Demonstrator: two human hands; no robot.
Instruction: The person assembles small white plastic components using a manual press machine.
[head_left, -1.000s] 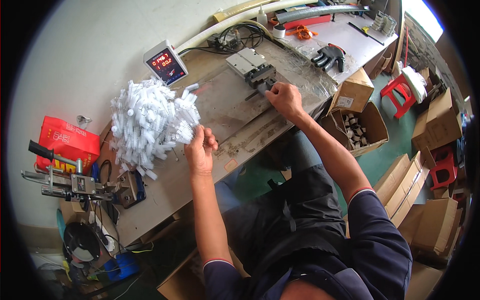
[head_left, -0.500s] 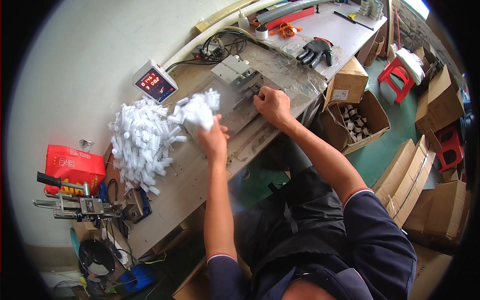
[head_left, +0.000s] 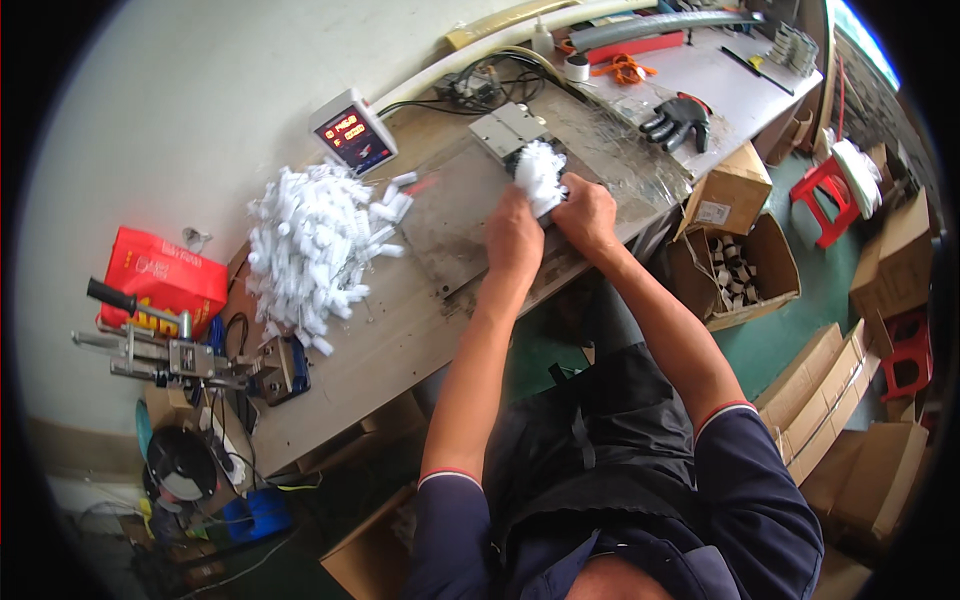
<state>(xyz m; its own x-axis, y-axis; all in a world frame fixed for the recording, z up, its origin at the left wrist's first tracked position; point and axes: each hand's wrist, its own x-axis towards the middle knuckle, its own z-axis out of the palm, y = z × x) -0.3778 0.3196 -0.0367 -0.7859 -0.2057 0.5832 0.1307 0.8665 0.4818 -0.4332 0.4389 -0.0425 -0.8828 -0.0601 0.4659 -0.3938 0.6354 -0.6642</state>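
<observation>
My left hand point(head_left: 514, 238) is closed round a bunch of small white bristle brushes point(head_left: 540, 176), held over the near end of a small metal fixture point(head_left: 507, 131) on the bench. Right beside it, my right hand point(head_left: 588, 216) has its fingers curled in at the fixture's edge; whatever they grip is hidden. The bunch covers most of the fixture's working end. To the left lies a big heap of similar white brushes point(head_left: 310, 245), with a few loose ones at its right side. Behind the heap stands a white counter box point(head_left: 354, 132) with a lit red display.
A hand-lever press point(head_left: 190, 355) and a red bag point(head_left: 165, 280) are at the bench's left end. A black glove point(head_left: 678, 122) rests on the white table to the right. Below it, an open carton point(head_left: 735, 270) holds many small pieces. A red stool point(head_left: 828, 200) stands on the floor.
My left hand has carried the bunch of white brushes rightward from near the heap to the fixture, beside my right hand. The whole view has shifted, and the counter's display has changed.
</observation>
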